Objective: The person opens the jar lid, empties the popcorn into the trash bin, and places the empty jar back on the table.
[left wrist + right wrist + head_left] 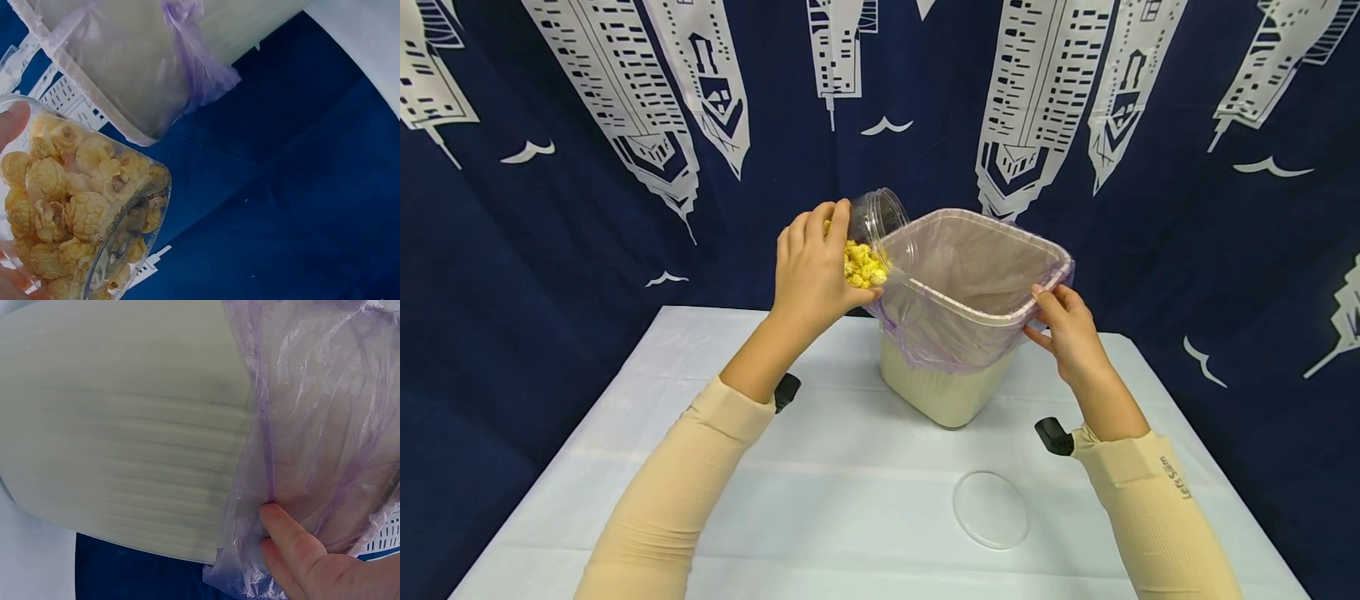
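Observation:
My left hand (812, 267) grips a clear plastic jar (880, 218) of yellow popcorn (863, 265). The jar is tipped, its open mouth at the left rim of a cream trash bin (943, 392). In the left wrist view, popcorn (69, 194) fills much of the jar's lower side. A thin purple trash bag (955, 342) lines the bin and folds over its rim. My right hand (1071, 333) pinches the bin's right rim through the bag, thumb on top. The right wrist view shows two fingers (290, 534) against the bag; the thumb is hidden there.
A round clear lid (991, 510) lies on the white-covered table (820, 508), in front of the bin. Behind the table hangs a navy curtain (925, 158) printed with white buildings. Dark wrist cameras (1054, 436) sit at both cuffs.

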A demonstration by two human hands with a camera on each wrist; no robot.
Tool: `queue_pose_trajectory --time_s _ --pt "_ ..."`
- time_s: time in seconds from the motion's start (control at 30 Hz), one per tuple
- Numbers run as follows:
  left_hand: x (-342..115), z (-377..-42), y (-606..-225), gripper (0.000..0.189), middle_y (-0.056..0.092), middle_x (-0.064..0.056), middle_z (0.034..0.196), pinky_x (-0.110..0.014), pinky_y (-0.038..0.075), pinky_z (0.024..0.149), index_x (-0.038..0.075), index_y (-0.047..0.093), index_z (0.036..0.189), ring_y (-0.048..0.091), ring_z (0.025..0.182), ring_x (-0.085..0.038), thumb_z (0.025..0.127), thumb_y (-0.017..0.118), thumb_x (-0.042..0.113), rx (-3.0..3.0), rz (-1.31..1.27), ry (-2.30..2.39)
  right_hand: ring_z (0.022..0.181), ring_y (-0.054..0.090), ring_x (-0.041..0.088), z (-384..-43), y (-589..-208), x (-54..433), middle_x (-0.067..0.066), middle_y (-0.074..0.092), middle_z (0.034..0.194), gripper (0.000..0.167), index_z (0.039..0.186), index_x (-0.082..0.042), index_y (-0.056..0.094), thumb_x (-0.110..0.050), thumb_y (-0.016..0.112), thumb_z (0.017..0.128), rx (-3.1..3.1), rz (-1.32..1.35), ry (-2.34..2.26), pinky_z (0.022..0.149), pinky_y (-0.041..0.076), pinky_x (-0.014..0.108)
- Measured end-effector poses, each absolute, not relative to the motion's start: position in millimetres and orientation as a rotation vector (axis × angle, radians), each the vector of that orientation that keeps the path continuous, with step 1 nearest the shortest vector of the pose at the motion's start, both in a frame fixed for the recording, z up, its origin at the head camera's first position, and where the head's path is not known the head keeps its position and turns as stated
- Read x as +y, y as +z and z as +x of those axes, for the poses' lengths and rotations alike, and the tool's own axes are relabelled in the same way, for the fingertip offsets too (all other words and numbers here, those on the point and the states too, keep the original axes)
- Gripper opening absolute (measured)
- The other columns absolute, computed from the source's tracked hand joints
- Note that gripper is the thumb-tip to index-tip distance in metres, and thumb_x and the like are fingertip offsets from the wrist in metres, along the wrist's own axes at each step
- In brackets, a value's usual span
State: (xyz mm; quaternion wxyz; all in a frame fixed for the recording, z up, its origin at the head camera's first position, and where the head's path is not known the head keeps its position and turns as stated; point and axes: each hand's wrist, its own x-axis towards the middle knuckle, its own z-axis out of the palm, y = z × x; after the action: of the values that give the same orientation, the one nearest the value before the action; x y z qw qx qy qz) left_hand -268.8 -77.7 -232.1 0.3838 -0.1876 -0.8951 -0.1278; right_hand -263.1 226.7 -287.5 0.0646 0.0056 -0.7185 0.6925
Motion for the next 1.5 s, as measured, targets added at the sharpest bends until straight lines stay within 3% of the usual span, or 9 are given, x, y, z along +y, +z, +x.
queue_pose_trajectory --time_s 0.4,0.77,1.07,1.17,1.3,1.4,1.5 --pt "-58 -280 -211 0.1 0.034 -0.014 0.132 -0.043 0.021 0.099 0.008 0.03 0.136 0.028 0.119 -0.031 0.058 0.078 0.047 -2.333 -0.502 -0.129 0.118 0.033 0.027 -260 -288 228 0.021 0.02 0.138 0.077 0.141 0.002 0.009 -0.041 0.047 0.09 -2.168 0.013 2.08 0.096 0.031 0.044" --pt "-44 -290 -208 0.1 0.038 -0.013 0.128 -0.043 0.022 0.098 0.008 0.034 0.133 0.031 0.115 -0.03 0.053 0.08 0.049 -2.228 -0.566 0.161 0.112 0.036 0.022 -262 -289 229 0.02 0.023 0.135 0.076 0.14 0.003 0.012 -0.042 0.048 0.09 -2.178 0.02 2.05 0.094 0.034 0.043" --pt "-37 -296 -210 0.092 0.037 -0.012 0.132 -0.043 0.024 0.098 0.01 0.035 0.133 0.03 0.119 -0.028 0.059 0.078 0.042 -2.193 -0.633 0.312 0.122 0.029 0.031 -261 -288 228 0.021 0.02 0.139 0.076 0.141 0.002 0.008 -0.041 0.046 0.091 -2.185 0.018 2.057 0.095 0.033 0.043" --pt "-35 -299 -210 0.078 0.038 -0.012 0.131 -0.043 0.023 0.099 0.01 0.036 0.132 0.032 0.118 -0.028 0.066 0.072 0.032 -2.12 -0.657 0.353 0.122 0.028 0.033 -261 -287 227 0.022 0.019 0.139 0.076 0.141 0.002 0.008 -0.041 0.046 0.091 -2.186 0.019 2.055 0.095 0.032 0.043" --pt "-32 -304 -211 0.043 0.043 -0.011 0.126 -0.041 0.024 0.1 0.01 0.042 0.127 0.036 0.115 -0.027 0.085 0.049 0.011 -1.953 -0.68 0.414 0.123 0.027 0.033 -262 -287 226 0.022 0.018 0.14 0.077 0.141 0.002 0.008 -0.041 0.046 0.091 -2.184 0.021 2.06 0.095 0.032 0.044" --pt "-29 -309 -212 0.039 0.045 -0.01 0.122 -0.04 0.027 0.099 0.011 0.045 0.124 0.039 0.112 -0.026 0.09 0.031 -0.002 -1.837 -0.696 0.482 0.123 0.027 0.033 -262 -287 226 0.022 0.018 0.14 0.076 0.141 0.003 0.007 -0.04 0.045 0.091 -2.186 0.023 2.06 0.095 0.032 0.044" --pt "-25 -312 -212 0.038 0.046 -0.01 0.121 -0.039 0.028 0.098 0.011 0.045 0.122 0.04 0.11 -0.026 0.092 0.026 -0.003 -1.733 -0.718 0.551 0.121 0.029 0.031 -262 -287 226 0.023 0.019 0.139 0.074 0.141 0.003 0.008 -0.039 0.044 0.092 -2.186 0.025 2.055 0.095 0.032 0.044"
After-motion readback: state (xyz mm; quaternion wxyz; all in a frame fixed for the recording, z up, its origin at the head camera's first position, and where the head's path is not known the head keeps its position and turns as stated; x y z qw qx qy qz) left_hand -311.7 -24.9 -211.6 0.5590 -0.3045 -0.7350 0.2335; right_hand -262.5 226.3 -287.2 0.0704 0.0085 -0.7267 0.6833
